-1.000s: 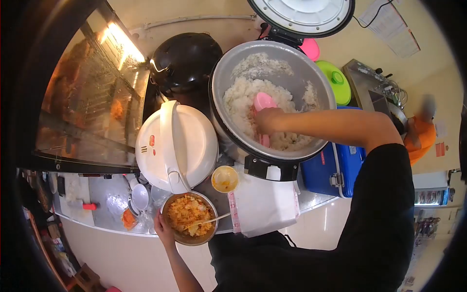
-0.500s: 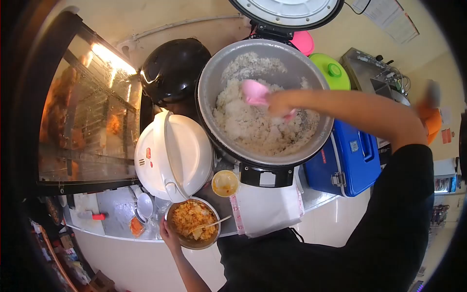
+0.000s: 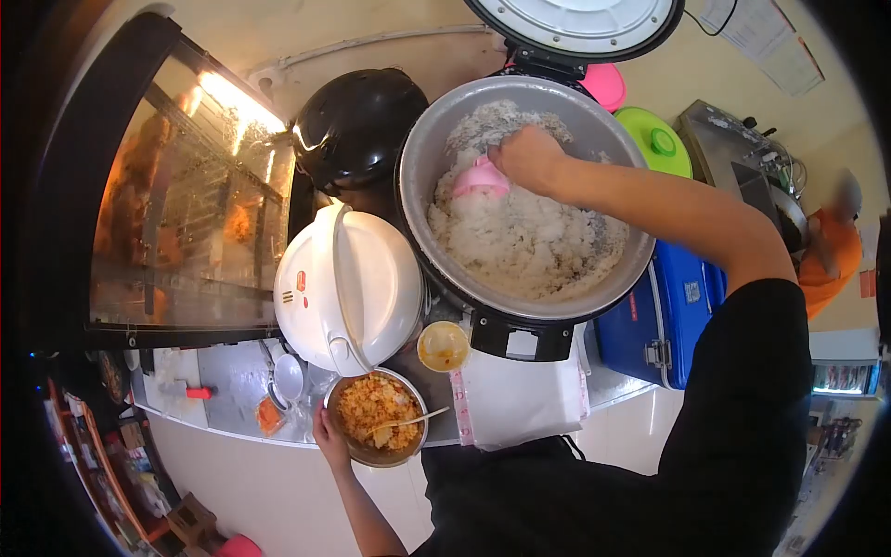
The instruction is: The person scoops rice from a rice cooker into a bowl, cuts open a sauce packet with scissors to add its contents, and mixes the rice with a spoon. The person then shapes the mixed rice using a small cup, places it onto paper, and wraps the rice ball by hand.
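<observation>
Ideally, the pink plastic scoop (image 3: 481, 176) is levelled below the right hand's (image 3: 533, 160) clasping fingers, the round metal bowl (image 3: 373, 458) pinched by the left hand (image 3: 329, 436).

In the upper centre of the frame, a pink rice scoop (image 3: 481, 179) is being gripped by the right hand (image 3: 531, 158), its cup being held against white rice (image 3: 520, 246) inside a large open rice cooker (image 3: 575, 111). At lower centre-left, a metal bowl (image 3: 376, 458) is being held at its rim by the left hand (image 3: 329, 434); orange-coloured rice (image 3: 367, 406) and a pale spoon (image 3: 419, 419) are being contained in it. Just above the bowl, a closed white rice cooker (image 3: 385, 278) is being supported by a metal counter (image 3: 237, 373). At the left, a glass display cabinet (image 3: 186, 223) is being lit by a bright lamp (image 3: 237, 102). Near the right edge, an orange shirt (image 3: 831, 265) is being worn by another person.
</observation>
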A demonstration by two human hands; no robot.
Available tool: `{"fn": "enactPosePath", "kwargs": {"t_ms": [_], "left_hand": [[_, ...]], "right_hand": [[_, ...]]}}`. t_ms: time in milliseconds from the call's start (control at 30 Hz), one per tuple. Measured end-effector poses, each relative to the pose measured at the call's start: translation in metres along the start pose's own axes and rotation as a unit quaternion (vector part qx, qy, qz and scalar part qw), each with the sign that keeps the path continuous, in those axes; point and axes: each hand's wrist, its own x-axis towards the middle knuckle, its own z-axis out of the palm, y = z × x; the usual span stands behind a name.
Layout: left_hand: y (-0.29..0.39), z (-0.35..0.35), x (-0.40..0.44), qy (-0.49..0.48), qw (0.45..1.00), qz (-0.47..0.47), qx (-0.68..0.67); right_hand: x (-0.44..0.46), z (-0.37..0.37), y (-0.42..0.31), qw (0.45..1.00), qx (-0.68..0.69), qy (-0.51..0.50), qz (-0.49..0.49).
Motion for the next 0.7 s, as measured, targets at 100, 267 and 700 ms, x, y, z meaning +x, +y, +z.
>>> {"fn": "enactPosePath", "kwargs": {"t_ms": [100,267,700], "left_hand": [[0.001,0.001,-0.003,0.009,1.000,0.002,0.002],[0.006,0.003,-0.002,0.012,1.000,-0.004,-0.009],[0.003,0.002,0.004,-0.012,0.998,-0.013,-0.059]], "right_hand": [[-0.010,-0.029,-0.007,0.986,0.003,-0.153,-0.065],[-0.042,-0.039,-0.012,0.978,0.129,-0.157,-0.043],[-0.081,-0.018,0.033,0.885,0.441,-0.151,0.027]]}}
